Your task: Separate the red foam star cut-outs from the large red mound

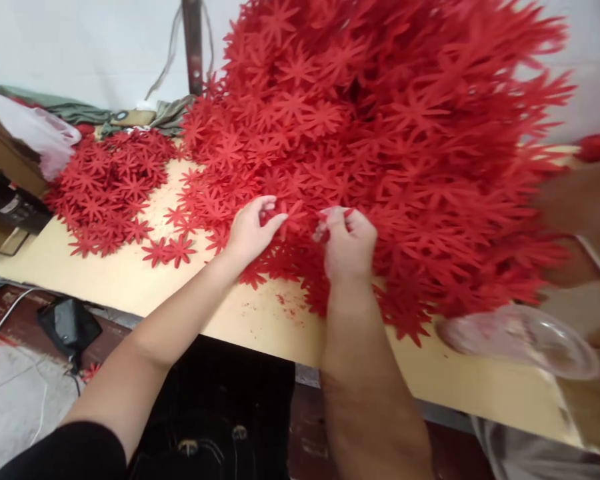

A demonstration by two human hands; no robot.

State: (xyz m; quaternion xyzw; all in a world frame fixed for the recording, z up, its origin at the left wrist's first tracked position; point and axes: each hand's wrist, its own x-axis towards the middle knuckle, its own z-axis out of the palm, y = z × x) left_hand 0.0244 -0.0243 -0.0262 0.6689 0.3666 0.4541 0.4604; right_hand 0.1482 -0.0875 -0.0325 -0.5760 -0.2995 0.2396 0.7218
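Flowers [423, 110], red, heap on the table [105, 280] right before you, probably for easy reach. Your left hand [254, 230] is open, thumb and fingers apart beside a petal [294, 215]; blur hides whether they touch. Your right hand [350, 245] is closed on what looks like a flower [351, 213], perhaps pinched to steady it. A smaller pile [115, 180] lies at left, seemingly to keep it separate.

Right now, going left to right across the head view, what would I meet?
Plastic bag, smaller pile of red flowers, metal post, left hand, right hand, clear plastic container.
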